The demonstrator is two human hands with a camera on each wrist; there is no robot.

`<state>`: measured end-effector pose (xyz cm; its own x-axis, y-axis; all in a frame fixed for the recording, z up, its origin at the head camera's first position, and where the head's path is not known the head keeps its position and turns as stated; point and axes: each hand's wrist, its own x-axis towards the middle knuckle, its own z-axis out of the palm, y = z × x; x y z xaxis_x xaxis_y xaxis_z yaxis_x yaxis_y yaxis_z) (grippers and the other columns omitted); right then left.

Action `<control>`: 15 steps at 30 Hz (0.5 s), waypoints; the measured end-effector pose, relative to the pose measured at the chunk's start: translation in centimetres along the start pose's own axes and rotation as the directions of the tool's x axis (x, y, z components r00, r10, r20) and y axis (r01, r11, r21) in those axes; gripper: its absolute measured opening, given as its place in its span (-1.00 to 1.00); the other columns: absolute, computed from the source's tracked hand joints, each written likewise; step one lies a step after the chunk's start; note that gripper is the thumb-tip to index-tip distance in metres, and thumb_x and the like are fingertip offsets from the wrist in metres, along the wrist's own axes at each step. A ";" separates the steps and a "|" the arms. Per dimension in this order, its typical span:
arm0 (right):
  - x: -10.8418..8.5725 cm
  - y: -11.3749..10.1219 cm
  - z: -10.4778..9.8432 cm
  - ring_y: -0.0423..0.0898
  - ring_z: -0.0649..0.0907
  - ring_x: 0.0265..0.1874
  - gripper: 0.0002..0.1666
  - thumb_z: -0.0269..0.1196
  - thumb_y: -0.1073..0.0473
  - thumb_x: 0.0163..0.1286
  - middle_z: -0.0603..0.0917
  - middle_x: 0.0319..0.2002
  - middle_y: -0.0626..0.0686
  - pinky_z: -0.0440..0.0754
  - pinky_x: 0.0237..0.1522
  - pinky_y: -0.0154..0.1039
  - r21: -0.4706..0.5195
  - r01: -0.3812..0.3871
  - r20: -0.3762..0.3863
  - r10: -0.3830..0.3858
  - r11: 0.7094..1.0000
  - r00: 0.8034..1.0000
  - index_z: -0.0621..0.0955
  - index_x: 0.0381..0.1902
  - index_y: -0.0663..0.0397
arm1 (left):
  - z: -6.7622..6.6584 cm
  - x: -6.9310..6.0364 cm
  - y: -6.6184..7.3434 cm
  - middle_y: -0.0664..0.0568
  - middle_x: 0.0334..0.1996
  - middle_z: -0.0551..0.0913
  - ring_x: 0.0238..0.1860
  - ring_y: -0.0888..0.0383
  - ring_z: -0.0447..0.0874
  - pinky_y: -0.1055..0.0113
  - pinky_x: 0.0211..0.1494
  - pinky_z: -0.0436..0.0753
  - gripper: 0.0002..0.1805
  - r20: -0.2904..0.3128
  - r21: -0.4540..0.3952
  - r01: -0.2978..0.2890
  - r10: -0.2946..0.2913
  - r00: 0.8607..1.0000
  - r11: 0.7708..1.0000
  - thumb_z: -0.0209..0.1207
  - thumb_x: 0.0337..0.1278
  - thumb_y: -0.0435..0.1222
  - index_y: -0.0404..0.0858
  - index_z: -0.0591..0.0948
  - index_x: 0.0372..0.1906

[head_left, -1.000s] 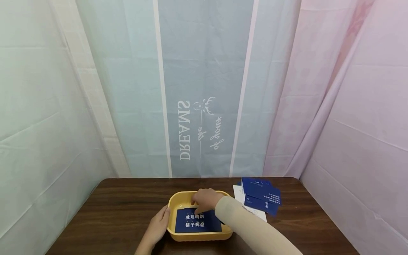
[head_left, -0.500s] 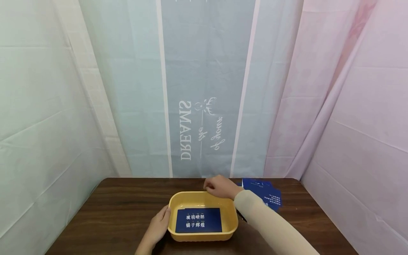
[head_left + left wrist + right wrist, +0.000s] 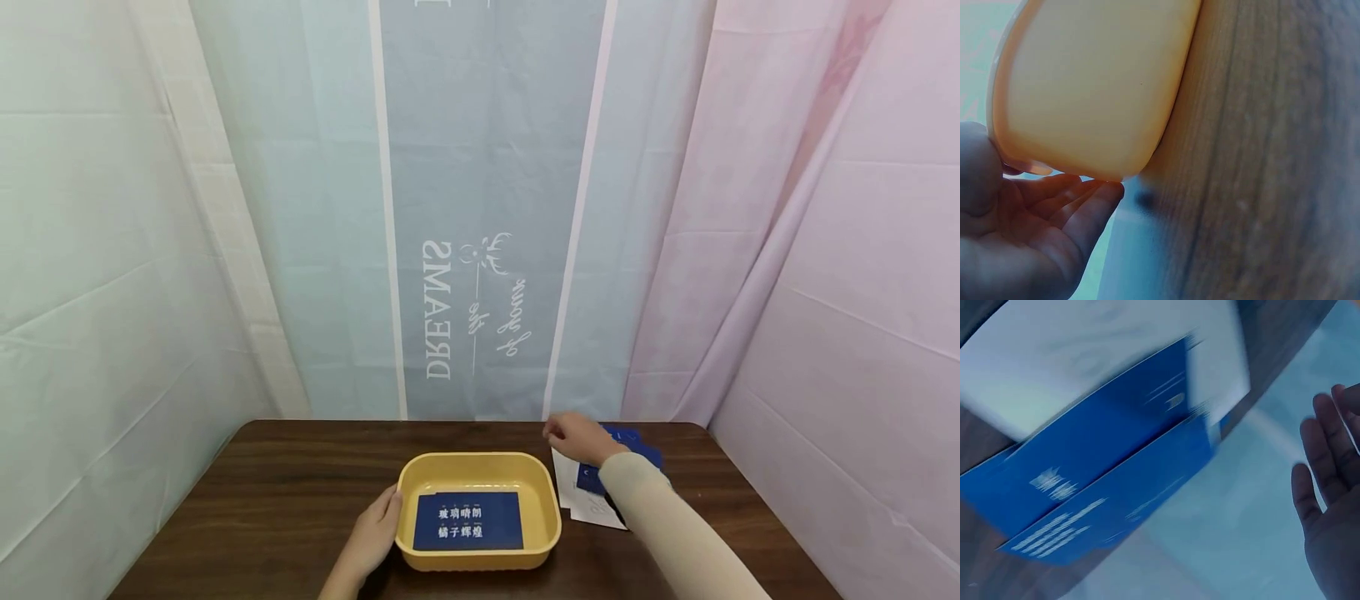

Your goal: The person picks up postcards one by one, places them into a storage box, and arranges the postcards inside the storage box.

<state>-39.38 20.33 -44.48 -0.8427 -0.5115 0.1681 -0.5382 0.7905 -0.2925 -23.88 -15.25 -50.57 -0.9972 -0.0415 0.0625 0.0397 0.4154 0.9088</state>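
Observation:
My left hand [image 3: 377,533] grips the left end of a yellow plastic basin [image 3: 538,517]. In the left wrist view, that hand's fingers [image 3: 1094,215] lie against the outer wall, with the thumb up at the rim. Inside the basin a dark blue card [image 3: 498,525] with white Chinese characters lies flat, perhaps with others beneath. My right hand [image 3: 579,437] hovers over the left side of a loose pile of blue and white cards. Nothing is in its fingers, loosely bent in the right wrist view. The sleeve and forearm hide part of the pile.
The pile, with a white card [image 3: 596,510] and overlapping blue cards [image 3: 1116,431], lies at the right back of the dark wooden table [image 3: 300,492]. Behind the table hangs a printed cloth [image 3: 480,167]; pale cloths flank both sides.
My right hand has left the card in the basin and moved right, past the back rim, to the card pile. The left hand keeps its grip on the basin, which stays put.

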 end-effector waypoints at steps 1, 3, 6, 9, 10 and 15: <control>-0.3 0.7 0.0 -0.11 0.62 -0.31 -0.88 0.25 0.25 0.41 0.66 -0.30 -0.09 0.65 -0.21 -0.06 -0.020 -0.023 -0.007 0.023 1.000 1.000 0.70 -0.16 0.08 | 0.0 0.0 0.0 -0.39 0.26 0.49 0.26 -0.31 0.46 -0.24 0.24 0.48 -0.38 -0.002 0.001 -0.002 0.002 1.000 1.000 -0.20 0.64 -0.04 -0.48 0.37 0.40; -1.1 2.1 0.0 -0.01 0.64 -0.24 -0.85 0.27 0.25 0.38 0.67 -0.26 -0.03 0.64 -0.14 0.03 -0.086 -0.061 -0.024 0.060 0.994 0.998 0.70 -0.13 0.11 | 0.0 0.0 0.0 -0.38 0.26 0.50 0.26 -0.31 0.46 -0.24 0.24 0.47 -0.39 -0.003 0.001 -0.004 0.004 1.000 1.000 -0.20 0.64 -0.04 -0.47 0.37 0.39; -2.4 4.0 0.1 0.15 0.64 -0.08 -0.77 0.28 0.23 0.34 0.69 -0.11 0.10 0.59 -0.02 0.19 -0.165 -0.134 -0.042 0.129 0.977 0.991 0.68 -0.06 0.13 | -0.1 0.0 0.0 -0.39 0.26 0.49 0.26 -0.31 0.46 -0.25 0.24 0.47 -0.39 -0.004 0.001 -0.003 0.003 1.000 1.000 -0.19 0.64 -0.04 -0.48 0.38 0.39; -3.4 5.7 0.2 0.29 0.58 0.09 -0.69 0.27 0.20 0.34 0.64 0.04 0.21 0.51 0.06 0.33 -0.204 -0.216 -0.048 0.211 0.955 0.976 0.66 0.02 0.15 | -0.2 0.0 0.0 -0.38 0.25 0.50 0.26 -0.31 0.46 -0.25 0.24 0.46 -0.39 -0.006 0.003 -0.002 0.002 1.000 1.000 -0.19 0.64 -0.04 -0.47 0.38 0.39; -3.7 6.1 0.2 0.32 0.56 0.10 -0.67 0.27 0.19 0.34 0.63 0.06 0.25 0.49 0.07 0.36 -0.202 -0.243 -0.045 0.239 0.949 0.970 0.65 0.04 0.17 | -0.2 0.1 0.0 -0.38 0.26 0.50 0.26 -0.31 0.46 -0.25 0.24 0.46 -0.39 -0.005 0.003 -0.002 0.002 1.000 1.000 -0.19 0.64 -0.04 -0.47 0.38 0.39; -4.5 7.8 -0.4 0.41 0.47 0.16 -0.55 0.20 0.13 0.39 0.55 0.14 0.38 0.41 0.11 0.41 -0.182 -0.357 -0.023 0.359 0.916 0.933 0.59 0.14 0.29 | -0.4 0.2 -0.1 -0.37 0.26 0.50 0.26 -0.30 0.47 -0.25 0.24 0.47 -0.37 0.004 0.001 -0.002 0.002 1.000 1.000 -0.20 0.63 -0.01 -0.45 0.38 0.40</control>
<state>-39.80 28.97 -47.16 -0.9800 -0.1853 0.0732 -0.1948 0.9683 -0.1566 -24.06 -15.66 -50.52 -0.9974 -0.0367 0.0624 0.0415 0.4167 0.9081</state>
